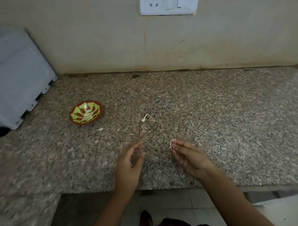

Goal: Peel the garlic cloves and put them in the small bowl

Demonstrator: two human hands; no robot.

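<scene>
Small bowl (pixel 84 123), red-brown, green-striped, worktop (pixel 212 101) left: peeled cloves (pixel 87 115) inside. Your right hand (pixel 189 155) pinches white garlic piece (pixel 170 144); left hand (pixel 130 165) relaxed.

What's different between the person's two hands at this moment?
The right hand pinches a small white bit at its fingertips; the left hand, fingers loosely curved, holds nothing visible. The left hand looks blurred, the right hand sharper. The left hand is nearer the bowl than the right hand. Both hover over the counter near its front edge.
</scene>
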